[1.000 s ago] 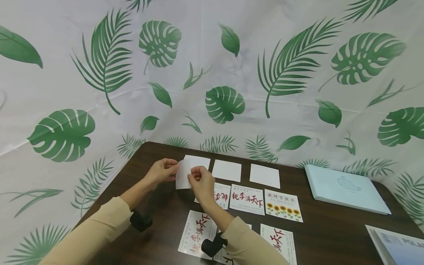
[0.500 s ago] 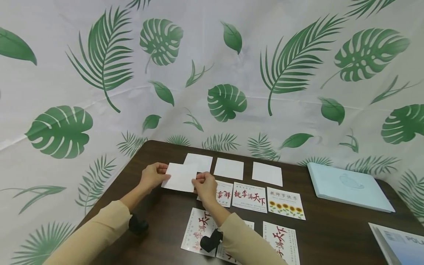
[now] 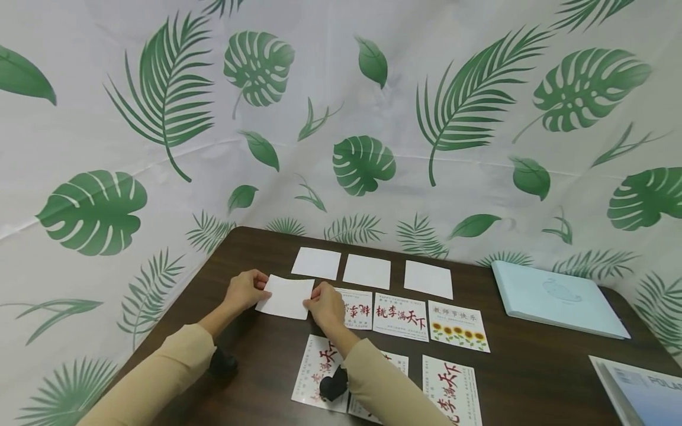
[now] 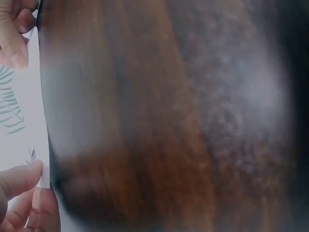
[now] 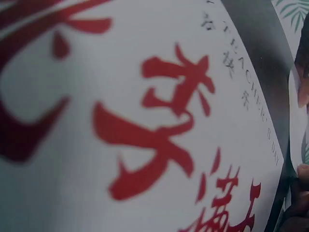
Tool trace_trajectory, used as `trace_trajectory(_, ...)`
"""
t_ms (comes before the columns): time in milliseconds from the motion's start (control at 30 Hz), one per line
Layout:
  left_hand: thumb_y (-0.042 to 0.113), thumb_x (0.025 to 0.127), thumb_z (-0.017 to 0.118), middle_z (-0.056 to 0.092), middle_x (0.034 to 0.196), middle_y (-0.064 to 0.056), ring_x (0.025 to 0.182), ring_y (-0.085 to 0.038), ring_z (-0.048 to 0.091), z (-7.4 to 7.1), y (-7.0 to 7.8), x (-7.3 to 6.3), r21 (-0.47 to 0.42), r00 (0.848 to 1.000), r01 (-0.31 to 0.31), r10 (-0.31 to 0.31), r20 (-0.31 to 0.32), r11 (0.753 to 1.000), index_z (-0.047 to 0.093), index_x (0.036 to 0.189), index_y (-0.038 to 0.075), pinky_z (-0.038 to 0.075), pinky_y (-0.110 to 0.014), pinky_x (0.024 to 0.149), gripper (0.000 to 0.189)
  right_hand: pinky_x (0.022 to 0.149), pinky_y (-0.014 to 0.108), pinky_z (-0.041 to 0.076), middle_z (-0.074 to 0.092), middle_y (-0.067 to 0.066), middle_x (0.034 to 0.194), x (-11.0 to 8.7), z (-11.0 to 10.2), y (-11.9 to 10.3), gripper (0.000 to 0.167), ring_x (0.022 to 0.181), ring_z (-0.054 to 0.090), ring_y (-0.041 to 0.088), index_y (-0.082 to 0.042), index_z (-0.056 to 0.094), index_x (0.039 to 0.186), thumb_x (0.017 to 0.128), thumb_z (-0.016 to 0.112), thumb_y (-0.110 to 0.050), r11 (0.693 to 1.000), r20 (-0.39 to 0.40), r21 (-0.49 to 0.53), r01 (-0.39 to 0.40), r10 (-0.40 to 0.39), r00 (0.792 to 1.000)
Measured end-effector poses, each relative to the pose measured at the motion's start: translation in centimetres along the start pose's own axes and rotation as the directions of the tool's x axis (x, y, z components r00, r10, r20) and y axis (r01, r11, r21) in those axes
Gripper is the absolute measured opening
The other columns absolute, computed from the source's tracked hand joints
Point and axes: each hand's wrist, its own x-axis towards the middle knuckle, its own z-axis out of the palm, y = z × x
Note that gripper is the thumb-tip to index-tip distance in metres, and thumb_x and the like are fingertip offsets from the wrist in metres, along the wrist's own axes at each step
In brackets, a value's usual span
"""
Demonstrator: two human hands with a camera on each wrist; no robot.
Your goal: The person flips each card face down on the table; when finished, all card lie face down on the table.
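Note:
A blank white card [image 3: 286, 297] is held between both hands, close over the left part of the dark wooden table [image 3: 234, 349]. The left hand [image 3: 243, 293] pinches its left edge between thumb and fingers, while the right hand [image 3: 327, 305] pinches its right edge. In the left wrist view the white card [image 4: 34, 111] appears nearly edge-on, thumb and fingers at either end. Immediately right of the right hand lies a printed card [image 3: 357, 309], partly covered by it. The right wrist view is filled by a card with red characters [image 5: 178, 92].
Behind the hands three blank white cards [image 3: 366, 271] lie in a row. More printed cards [image 3: 401, 316] form a middle row, one with sunflowers [image 3: 459, 326]. Nearer cards [image 3: 452, 387] are partly under the right sleeve. A pale blue album [image 3: 559, 299] and another booklet [image 3: 639, 387] lie right.
The white card was tilted up, then turned flatter, its blank face showing. Both hands have lowered it toward the table and nearer the body, uncovering the back-left blank card.

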Motion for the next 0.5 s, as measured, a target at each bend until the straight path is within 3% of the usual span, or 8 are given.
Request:
trace_trajectory(267, 0.008, 0.073, 0.076, 0.066, 0.084, -0.013, 0.079, -0.023, 0.06, -0.1, -0.1, 0.1, 0.039, 1.0, -0.003, 0.002, 0.018, 0.999, 0.065, 0.097, -0.004, 0.046, -0.035, 0.072, 0.029, 0.049, 0.028, 0.037, 0.058, 0.003, 0.066, 0.2, -0.1, -0.3, 0.021, 0.058, 0.05, 0.016, -0.007, 0.057, 0.072, 0.072, 0.078, -0.011, 0.996, 0.009, -0.08, 0.038, -0.038, 0.999)
trace_trajectory(400, 0.008, 0.073, 0.076, 0.066, 0.084, -0.012, 0.078, -0.022, 0.059, -0.2, 0.0, 0.3, 0.045, 0.999, 0.017, -0.018, 0.036, 0.999, 0.064, 0.097, -0.003, 0.046, -0.035, 0.071, 0.029, 0.05, 0.026, 0.037, 0.057, 0.002, 0.066, 0.6, -0.9, 0.3, 0.02, 0.058, 0.049, 0.014, -0.005, 0.056, 0.075, 0.074, 0.076, -0.009, 0.996, -0.012, -0.021, 0.086, -0.086, 0.996)
trace_trajectory(500, 0.009, 0.073, 0.076, 0.066, 0.084, -0.012, 0.078, -0.022, 0.059, -0.2, 0.1, 0.2, 0.061, 0.999, 0.018, -0.02, 0.047, 0.998, 0.064, 0.097, -0.003, 0.045, -0.035, 0.071, 0.029, 0.053, 0.024, 0.04, 0.059, 0.004, 0.068, 1.6, -2.8, 1.4, 0.015, 0.059, 0.05, 0.013, -0.004, 0.059, 0.081, 0.077, 0.074, -0.008, 0.991, -0.04, 0.034, 0.13, -0.128, 0.991)
